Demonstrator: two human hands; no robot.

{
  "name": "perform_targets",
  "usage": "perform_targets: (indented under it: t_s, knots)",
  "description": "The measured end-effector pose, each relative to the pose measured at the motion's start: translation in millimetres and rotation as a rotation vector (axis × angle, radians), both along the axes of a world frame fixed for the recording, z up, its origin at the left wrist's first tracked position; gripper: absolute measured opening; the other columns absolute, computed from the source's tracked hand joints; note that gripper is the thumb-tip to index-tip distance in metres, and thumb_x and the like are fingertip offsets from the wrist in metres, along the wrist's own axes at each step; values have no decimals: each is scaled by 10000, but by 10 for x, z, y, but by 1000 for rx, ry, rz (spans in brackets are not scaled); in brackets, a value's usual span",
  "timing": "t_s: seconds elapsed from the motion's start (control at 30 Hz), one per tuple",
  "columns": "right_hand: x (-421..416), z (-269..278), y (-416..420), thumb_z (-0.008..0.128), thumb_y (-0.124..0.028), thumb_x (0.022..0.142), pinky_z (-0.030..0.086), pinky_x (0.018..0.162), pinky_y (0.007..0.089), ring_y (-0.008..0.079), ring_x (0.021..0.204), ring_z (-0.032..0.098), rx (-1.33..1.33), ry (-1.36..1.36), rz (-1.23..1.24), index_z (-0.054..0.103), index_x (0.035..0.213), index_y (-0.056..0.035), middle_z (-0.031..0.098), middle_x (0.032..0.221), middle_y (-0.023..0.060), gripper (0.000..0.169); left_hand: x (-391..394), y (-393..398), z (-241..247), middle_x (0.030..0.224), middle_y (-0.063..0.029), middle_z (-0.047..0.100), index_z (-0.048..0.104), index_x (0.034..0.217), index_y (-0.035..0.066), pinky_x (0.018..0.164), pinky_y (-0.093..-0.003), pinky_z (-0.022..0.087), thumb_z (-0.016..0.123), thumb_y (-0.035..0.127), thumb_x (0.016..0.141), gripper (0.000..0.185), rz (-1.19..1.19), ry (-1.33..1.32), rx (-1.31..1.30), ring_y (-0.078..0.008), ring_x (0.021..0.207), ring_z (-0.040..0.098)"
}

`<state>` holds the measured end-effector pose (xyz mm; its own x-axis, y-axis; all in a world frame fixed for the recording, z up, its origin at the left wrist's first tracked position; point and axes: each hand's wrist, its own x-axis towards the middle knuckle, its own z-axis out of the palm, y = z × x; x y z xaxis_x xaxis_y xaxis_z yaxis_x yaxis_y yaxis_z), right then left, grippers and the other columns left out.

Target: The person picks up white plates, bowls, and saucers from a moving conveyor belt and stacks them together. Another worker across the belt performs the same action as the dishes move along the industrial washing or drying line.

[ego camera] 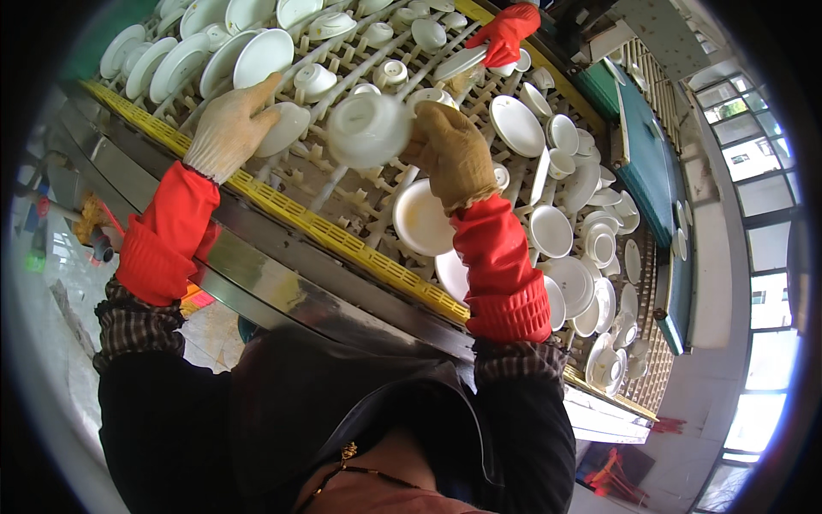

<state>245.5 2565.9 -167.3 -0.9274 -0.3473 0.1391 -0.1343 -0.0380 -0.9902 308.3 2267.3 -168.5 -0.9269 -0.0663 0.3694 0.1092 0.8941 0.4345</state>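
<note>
Both my hands wear tan knit work gloves over red rubber sleeves. My right hand (453,151) grips the rim of a white ceramic bowl (369,130), blurred and turned with its base up, above the pegged rack conveyor. At the left, my left hand (231,125) has its thumb and forefinger spread, with the thumb against or just over a small white dish (284,130); whether it grips the dish cannot be told. Behind those fingers a white plate (263,59) leans on the pegs. Below my right hand lies a white plate with a yellowish stain (420,218).
A yellow slotted strip (334,234) and a metal edge (270,283) border the conveyor (353,193) on my side. Many white plates, bowls and cups stand on its pegs. Across it, a co-worker's red-gloved hand (510,35) holds a plate (461,63). Teal panels (648,148) stand at the right.
</note>
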Motion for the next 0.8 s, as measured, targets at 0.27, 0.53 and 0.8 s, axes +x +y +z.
perform_targets:
  t_s: [0.27, 0.53, 0.8]
  knots:
    - [226, -418, 1178, 672, -278, 930, 471, 687, 383, 242, 775, 623, 653, 632, -382, 573, 1000, -13, 622, 817, 130, 292, 89, 691, 167, 1298, -256, 628, 582, 1366, 23, 1160, -500, 373, 735, 358, 827, 654, -495, 184, -456, -408, 1269, 561]
    - [818, -453, 1555, 785, -345, 772, 392, 1066, 531, 399, 1029, 609, 1112, 564, -289, 496, 1245, 26, 624, 1106, 190, 667, -111, 1557, -322, 1013, -93, 721, 697, 1118, 99, 1112, -469, 361, 721, 474, 841, 467, -942, 104, -784, -246, 1108, 647]
    - [974, -329, 1260, 829, -385, 647, 251, 1184, 590, 482, 1347, 437, 1229, 697, 114, 468, 1389, 0, 525, 1364, 251, 911, -728, 1184, 48, 1122, -151, 687, 623, 1312, 137, 948, -398, 575, 872, 258, 727, 647, -442, 152, -309, -287, 1052, 673]
